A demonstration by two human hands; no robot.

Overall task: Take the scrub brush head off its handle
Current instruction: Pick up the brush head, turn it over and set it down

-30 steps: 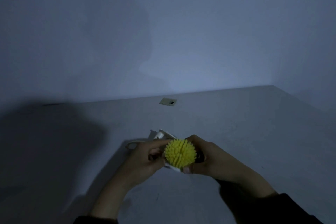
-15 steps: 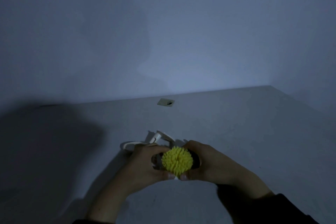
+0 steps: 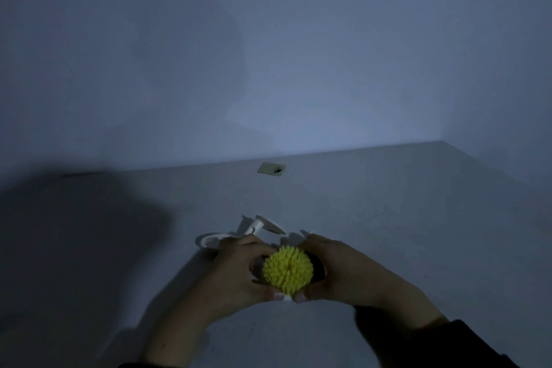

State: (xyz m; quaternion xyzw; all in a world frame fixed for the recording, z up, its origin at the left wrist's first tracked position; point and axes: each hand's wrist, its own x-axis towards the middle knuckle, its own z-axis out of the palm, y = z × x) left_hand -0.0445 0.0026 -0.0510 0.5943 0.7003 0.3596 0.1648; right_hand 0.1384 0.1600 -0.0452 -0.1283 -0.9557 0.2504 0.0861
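Your two hands meet low in the middle of the view, over a pale tabletop (image 3: 388, 218) in dim light. Between them sits the yellow scrub brush head (image 3: 287, 272), a round dome of short spiky bristles turned up toward you.

Your left hand (image 3: 236, 272) curls around the left side of the brush head, fingers wrapped over its far edge and thumb pressed along the near edge. Your right hand (image 3: 337, 269) mirrors it on the right side, fingers bent over the far rim and thumb tucked in below. Both thumb tips nearly meet just under the bristles, with a small sliver of the white base (image 3: 287, 297) showing between them. So both hands are clamped on the brush head, one from each side; how hard they squeeze cannot be told.

The white handle (image 3: 254, 230) runs out beyond your left fingers, away from you and to the left, ending in a loop that lies on or just above the table. Whether the head is already loose from the handle is hidden behind your fingers.

Well beyond your fingertips, near the back edge of the table, a small square plate with a dark hole (image 3: 271, 169) is set in the surface. A dark sleeve (image 3: 418, 340) covers your right forearm.
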